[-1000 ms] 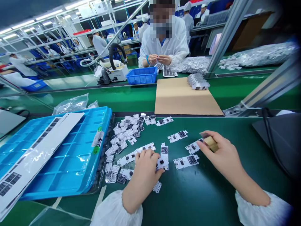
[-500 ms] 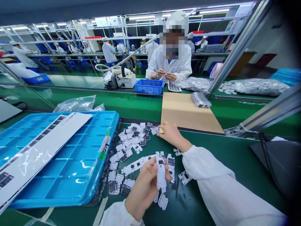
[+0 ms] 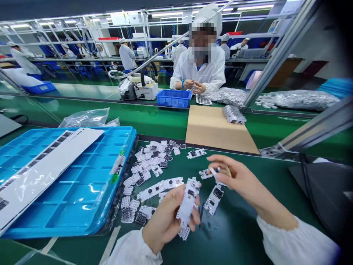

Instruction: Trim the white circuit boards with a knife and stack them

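Note:
My left hand [image 3: 168,217] is wrapped round a long white circuit board [image 3: 189,200] with dark chips, its upper end tilted right. My right hand [image 3: 234,176] pinches a small white piece [image 3: 213,172] between thumb and fingers; something beige shows among those fingers. Below the right fingers lies a board with a black patch [image 3: 214,199], and another board [image 3: 204,174] is just left of them. Farther back is a third board [image 3: 196,153]. A heap of small perforated white and black pieces [image 3: 150,158] spreads left of the hands. More long boards [image 3: 160,188] lie behind my left hand.
A blue compartment tray [image 3: 82,195] carries white printed strips [image 3: 55,158] on the left. Cardboard [image 3: 217,129] with a row of stacked boards [image 3: 234,114] lies at the back. Across the bench, a co-worker [image 3: 198,66] handles small parts behind a blue bin [image 3: 173,98].
My right hand has moved from the heap's right edge back toward me and to the right, carrying a small piece. The left-hand board has tilted, and boards under the right arm are uncovered.

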Demonstrator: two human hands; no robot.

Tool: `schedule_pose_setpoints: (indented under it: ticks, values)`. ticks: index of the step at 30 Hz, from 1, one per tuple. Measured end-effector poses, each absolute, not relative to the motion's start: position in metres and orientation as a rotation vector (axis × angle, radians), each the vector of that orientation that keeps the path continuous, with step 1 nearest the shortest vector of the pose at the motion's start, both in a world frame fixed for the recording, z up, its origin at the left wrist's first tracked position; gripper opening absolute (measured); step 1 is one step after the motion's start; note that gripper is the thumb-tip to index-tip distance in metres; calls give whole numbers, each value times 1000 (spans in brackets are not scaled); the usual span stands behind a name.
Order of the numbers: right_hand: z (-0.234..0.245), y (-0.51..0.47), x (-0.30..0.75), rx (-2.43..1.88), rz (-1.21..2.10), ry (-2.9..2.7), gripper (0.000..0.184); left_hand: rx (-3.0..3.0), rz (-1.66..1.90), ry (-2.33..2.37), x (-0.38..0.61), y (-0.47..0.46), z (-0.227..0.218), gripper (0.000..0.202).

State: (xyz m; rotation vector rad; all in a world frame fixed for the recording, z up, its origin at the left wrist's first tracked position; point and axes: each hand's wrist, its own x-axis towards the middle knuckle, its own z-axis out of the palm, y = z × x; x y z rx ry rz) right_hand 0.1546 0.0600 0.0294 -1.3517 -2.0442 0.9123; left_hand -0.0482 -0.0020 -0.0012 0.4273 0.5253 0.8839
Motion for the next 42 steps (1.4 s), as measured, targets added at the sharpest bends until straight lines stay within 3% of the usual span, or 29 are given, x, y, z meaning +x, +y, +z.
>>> schedule_pose_setpoints:
  ticks: [3, 9, 17, 21, 27, 31, 42]
  values:
    - [15, 22, 184, -1054, 1241, -1593, 30, 555, 630, 719, -25, -2, 4, 35]
    - [-6, 2, 197, -1022, 1160, -1433, 24, 933, 333, 947, 12, 6, 8, 33]
    - [4, -6, 182, -1191, 1010, -1549, 17, 763, 502, 693, -11, 8, 5, 35]
    - [1, -8, 177, -1155, 975, -1479, 16, 555, 561, 671, -13, 9, 1, 14]
    - [-4, -11, 176, -1004, 951, -1454, 18, 411, 667, 591, -8, 7, -6, 32]
    - [-5, -15, 176, -951, 985, -1439, 18, 450, 688, 619, -4, 3, -7, 11]
    - [-2, -16, 170, -1066, 760, -1951, 18, 378, 576, 627, 5, -10, -2, 33]
